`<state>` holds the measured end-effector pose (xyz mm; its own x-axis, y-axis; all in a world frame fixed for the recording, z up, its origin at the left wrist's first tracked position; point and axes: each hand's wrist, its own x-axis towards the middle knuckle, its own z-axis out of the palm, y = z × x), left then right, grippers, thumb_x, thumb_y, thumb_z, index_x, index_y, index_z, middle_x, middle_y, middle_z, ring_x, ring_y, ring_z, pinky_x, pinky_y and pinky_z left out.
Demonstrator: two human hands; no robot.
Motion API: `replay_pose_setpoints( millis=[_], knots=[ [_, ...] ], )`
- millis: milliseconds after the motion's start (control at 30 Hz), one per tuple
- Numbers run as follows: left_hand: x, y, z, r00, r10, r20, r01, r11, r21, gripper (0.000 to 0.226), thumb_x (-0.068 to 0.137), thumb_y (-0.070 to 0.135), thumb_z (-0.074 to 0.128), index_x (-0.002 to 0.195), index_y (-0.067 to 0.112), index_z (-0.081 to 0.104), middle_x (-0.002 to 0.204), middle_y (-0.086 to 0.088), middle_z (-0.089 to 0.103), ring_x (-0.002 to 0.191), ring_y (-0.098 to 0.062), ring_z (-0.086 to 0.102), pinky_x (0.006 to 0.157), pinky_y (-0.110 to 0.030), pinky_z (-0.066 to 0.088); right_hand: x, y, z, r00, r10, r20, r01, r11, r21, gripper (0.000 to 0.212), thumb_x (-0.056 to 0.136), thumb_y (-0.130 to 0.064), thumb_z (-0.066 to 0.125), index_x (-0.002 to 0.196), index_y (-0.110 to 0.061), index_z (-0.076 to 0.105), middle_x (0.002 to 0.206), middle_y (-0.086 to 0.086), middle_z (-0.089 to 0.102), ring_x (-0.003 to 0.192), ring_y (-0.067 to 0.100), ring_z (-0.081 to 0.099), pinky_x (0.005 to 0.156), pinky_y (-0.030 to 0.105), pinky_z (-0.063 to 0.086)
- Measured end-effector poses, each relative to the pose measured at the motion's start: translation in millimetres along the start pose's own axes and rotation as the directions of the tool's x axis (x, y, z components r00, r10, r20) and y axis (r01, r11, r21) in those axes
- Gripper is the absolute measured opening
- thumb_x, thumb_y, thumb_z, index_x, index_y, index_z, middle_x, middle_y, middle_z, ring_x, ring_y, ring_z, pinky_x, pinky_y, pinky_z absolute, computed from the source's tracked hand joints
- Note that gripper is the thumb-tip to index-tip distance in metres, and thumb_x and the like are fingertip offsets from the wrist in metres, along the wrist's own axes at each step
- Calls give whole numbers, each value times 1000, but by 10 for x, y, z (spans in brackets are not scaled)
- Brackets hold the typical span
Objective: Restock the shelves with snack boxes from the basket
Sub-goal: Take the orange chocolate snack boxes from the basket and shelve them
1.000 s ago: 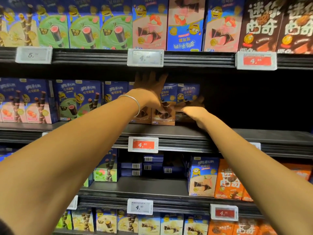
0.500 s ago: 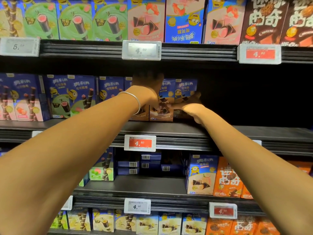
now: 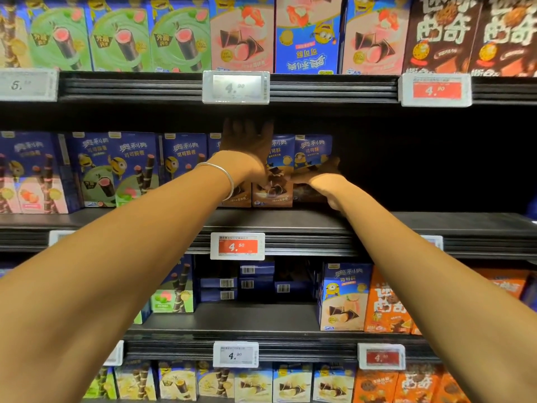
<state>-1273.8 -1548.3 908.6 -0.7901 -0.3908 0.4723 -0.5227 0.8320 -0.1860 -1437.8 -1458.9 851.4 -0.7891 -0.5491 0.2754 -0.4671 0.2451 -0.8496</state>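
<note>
Both my arms reach into the second shelf (image 3: 290, 221). My left hand (image 3: 247, 146), with a silver bangle on its wrist, lies flat against the fronts of the blue-and-brown snack boxes (image 3: 273, 187), fingers spread upward into the shadow. My right hand (image 3: 322, 177) grips the rightmost box of that row (image 3: 312, 149), thumb on its front and fingers around its right side. These boxes stand upright, set back from the shelf's front edge. The basket is out of view.
Right of the row the second shelf is dark and bare (image 3: 436, 170). Blue snack boxes (image 3: 130, 170) fill its left part. Price tags (image 3: 237, 246) clip to the shelf edges. The shelves above and below hold more boxes (image 3: 343, 298).
Both hands stay on the same boxes and have pushed slightly deeper into the shelf. The view has tilted a little.
</note>
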Motion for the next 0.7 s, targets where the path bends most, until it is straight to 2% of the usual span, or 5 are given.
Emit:
replay_pose_setpoints(
  millis=[133, 267, 400, 500, 700],
  knots=[
    [-52, -57, -14, 998, 41, -39, -44, 994, -102, 131, 80, 53, 87, 168, 19, -4, 168, -23, 18, 154, -47, 24, 126, -57, 27, -80, -85, -20, 998, 60, -25, -58, 996, 73, 74, 90, -50, 69, 151, -19, 40, 155, 7, 42, 138, 30, 43, 114, 42, 35],
    [-187, -183, -49, 1000, -2, -9, 1, 981, -192, 59, 96, 54, 67, 132, 12, 49, 142, -19, 54, 127, -41, 53, 105, -45, 42, -212, -178, -52, 939, 131, -317, -47, 965, 259, 28, 89, -32, 65, 106, -10, 65, 116, 8, 67, 86, 18, 60, 77, 32, 48],
    [-523, -374, 1, 973, -2, -232, -90, 918, -387, 88, 91, 68, 68, 153, 12, 41, 148, -17, 54, 130, -37, 55, 90, -41, 48, -631, -343, -63, 930, 11, -367, 139, 914, 380, 39, 82, -40, 70, 108, -16, 54, 111, 1, 63, 93, 13, 60, 75, 33, 53],
    [-938, -526, 70, 942, -107, -317, -155, 700, -697, 77, 95, 56, 70, 156, 17, 44, 154, -4, 53, 138, -15, 51, 102, -23, 41, -1121, -424, -41, 953, -58, -297, 178, 902, 394, 68, 84, -52, 70, 137, -15, 50, 141, 0, 56, 125, 16, 55, 106, 42, 48],
    [-2220, -683, 610, 863, -430, -265, -256, 81, -963, 38, 99, 43, 65, 132, 25, 67, 126, -3, 76, 119, -20, 71, 97, -30, 57, -2280, -95, 324, 976, -164, -146, 219, 774, 594, 36, 88, -40, 64, 119, -24, 68, 121, -1, 73, 114, 12, 69, 94, 37, 55]
  ],
)
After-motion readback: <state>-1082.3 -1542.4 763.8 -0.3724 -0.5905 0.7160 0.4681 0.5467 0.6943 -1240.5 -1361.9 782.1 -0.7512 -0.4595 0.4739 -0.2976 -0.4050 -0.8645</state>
